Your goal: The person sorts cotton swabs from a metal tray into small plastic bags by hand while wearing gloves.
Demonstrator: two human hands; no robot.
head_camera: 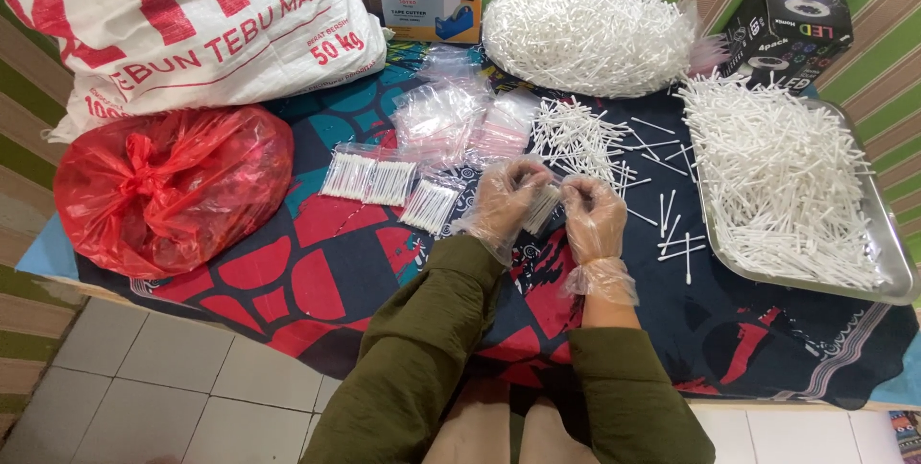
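Hands in thin clear plastic gloves meet over the middle of the desk (336,262), which is covered by a dark cloth patterned in red and teal. Left hand (507,200) and right hand (593,219) both have their fingers curled closed around a small bundle of white cotton swabs (543,207), held between them just above the cloth; whether a bag wraps the bundle cannot be told. Olive-green sleeves (422,349) cover both forearms.

Left of the hands lie filled clear packets of swabs (369,178), side by side, with another packet (429,205) just beside them. Behind these sits a loose heap of empty clear bags (451,123). Loose swabs (585,142) are scattered on the cloth ahead of the hands. A metal tray (897,277) at the right holds a thick pile of swabs; a large clear bag of swabs (587,34) stands at the far edge. A knotted red plastic bag (173,186) and a white woven sack (192,23) occupy the left. A dark box (789,32) sits at the far right, and a tape-dispenser box (430,15) at the far centre.
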